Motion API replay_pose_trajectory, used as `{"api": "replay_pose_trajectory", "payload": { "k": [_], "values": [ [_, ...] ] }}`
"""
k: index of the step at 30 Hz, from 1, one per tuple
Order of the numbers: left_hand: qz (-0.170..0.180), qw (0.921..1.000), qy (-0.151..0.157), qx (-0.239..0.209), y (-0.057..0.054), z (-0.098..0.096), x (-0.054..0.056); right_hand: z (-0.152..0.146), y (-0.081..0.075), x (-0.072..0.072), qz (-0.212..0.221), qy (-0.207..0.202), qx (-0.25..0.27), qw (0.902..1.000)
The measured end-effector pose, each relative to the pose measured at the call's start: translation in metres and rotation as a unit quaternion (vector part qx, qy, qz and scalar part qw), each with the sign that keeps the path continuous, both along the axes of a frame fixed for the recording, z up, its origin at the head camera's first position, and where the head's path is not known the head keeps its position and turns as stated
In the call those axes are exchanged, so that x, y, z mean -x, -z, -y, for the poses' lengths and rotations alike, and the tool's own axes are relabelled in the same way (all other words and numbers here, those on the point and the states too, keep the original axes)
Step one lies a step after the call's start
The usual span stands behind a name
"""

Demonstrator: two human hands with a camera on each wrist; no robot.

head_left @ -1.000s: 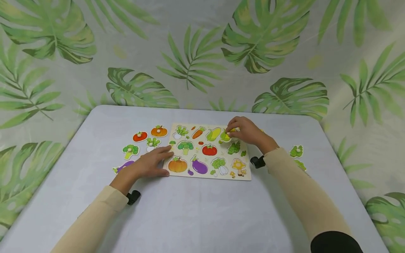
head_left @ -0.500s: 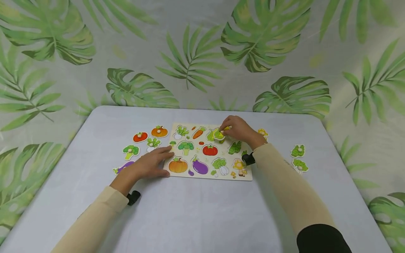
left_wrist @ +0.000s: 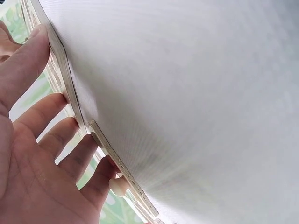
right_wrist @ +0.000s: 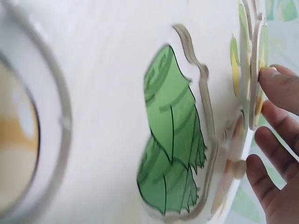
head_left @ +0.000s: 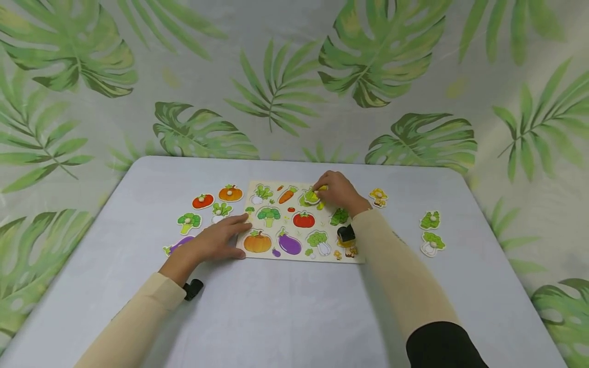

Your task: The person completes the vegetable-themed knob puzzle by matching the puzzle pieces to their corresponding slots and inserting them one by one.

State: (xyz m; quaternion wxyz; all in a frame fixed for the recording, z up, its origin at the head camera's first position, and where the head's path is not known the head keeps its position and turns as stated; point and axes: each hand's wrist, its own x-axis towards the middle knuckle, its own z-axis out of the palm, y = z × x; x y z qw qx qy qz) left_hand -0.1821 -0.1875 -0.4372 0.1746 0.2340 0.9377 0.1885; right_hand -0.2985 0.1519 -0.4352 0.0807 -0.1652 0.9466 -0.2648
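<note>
My right hand (head_left: 338,191) pinches a yellow-green corn piece (head_left: 314,197) over the corn picture in the top row of the wooden vegetable puzzle board (head_left: 280,255). In the right wrist view, the thumb (right_wrist: 280,84) presses on the thin upright edge of that piece, and the fingers lie partly behind it. My left hand (head_left: 221,237) rests at the board's left edge with its fingers extended. Seen from the left wrist, the thumb (left_wrist: 28,60) and fingertips touch the board's edge (left_wrist: 65,70), close to a loose piece with a round knob (left_wrist: 119,185).
Left of the board lie tomato (head_left: 203,201), pumpkin (head_left: 230,193), radish (head_left: 222,210), broccoli (head_left: 189,223) and eggplant (head_left: 178,246) pieces. To its right are mushroom (head_left: 379,197), green leafy (head_left: 430,220) and bok choy (head_left: 432,244) pieces. A leaf-patterned cloth (head_left: 285,76) hangs behind the table.
My right hand has moved left along the board's top row with the corn piece, uncovering the mushroom piece on the right. The left hand has stayed at the board's edge.
</note>
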Motion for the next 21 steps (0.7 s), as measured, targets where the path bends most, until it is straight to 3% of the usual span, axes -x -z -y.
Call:
{"api": "replay_pose_trajectory", "payload": {
  "k": [11, 21],
  "values": [
    [0.001, 1.0000, -0.006, 0.000, 0.002, 0.000, 0.000, 0.011, 0.000, 0.001, 0.004, 0.003, -0.028, 0.9996],
    [-0.001, 1.0000, -0.006, -0.005, 0.004, 0.001, 0.000, 0.014, 0.006, 0.000, 0.009, -0.001, -0.007, 0.9999]
  ]
}}
